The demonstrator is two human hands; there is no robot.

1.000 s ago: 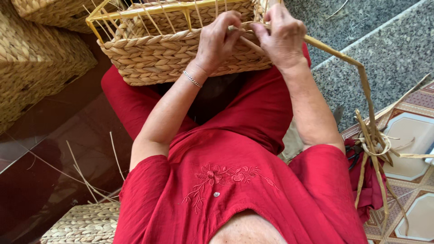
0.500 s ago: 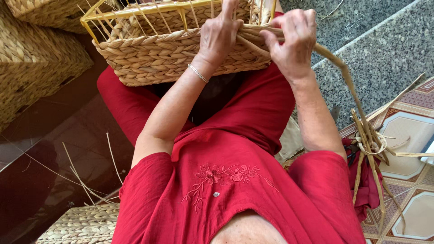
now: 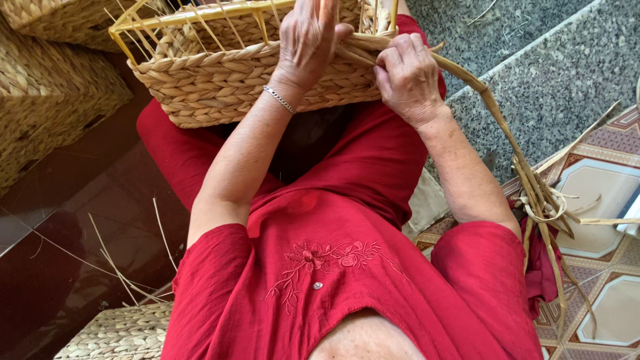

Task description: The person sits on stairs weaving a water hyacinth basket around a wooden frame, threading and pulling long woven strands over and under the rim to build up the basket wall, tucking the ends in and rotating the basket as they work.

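A half-woven straw basket (image 3: 220, 80) on a yellow wire frame rests on my lap, against my red trousers. My left hand (image 3: 307, 40), with a thin bracelet at the wrist, presses on the basket's near rim and wall. My right hand (image 3: 407, 77) pinches a flat dried straw strand (image 3: 493, 113) right at the rim beside the left hand. The strand runs down to the right into a loose bundle of strands (image 3: 543, 200) by my right elbow.
Finished woven baskets (image 3: 53, 100) stand stacked at the left. Another woven piece (image 3: 120, 330) lies at the bottom left on the dark floor, with loose straws around it. Grey stone steps (image 3: 553, 73) rise at the right above patterned tiles (image 3: 600, 267).
The basket has shifted down and left in view. My right hand has dropped from above the rim to its side, drawing the strand tight, while my left hand stays on the rim.
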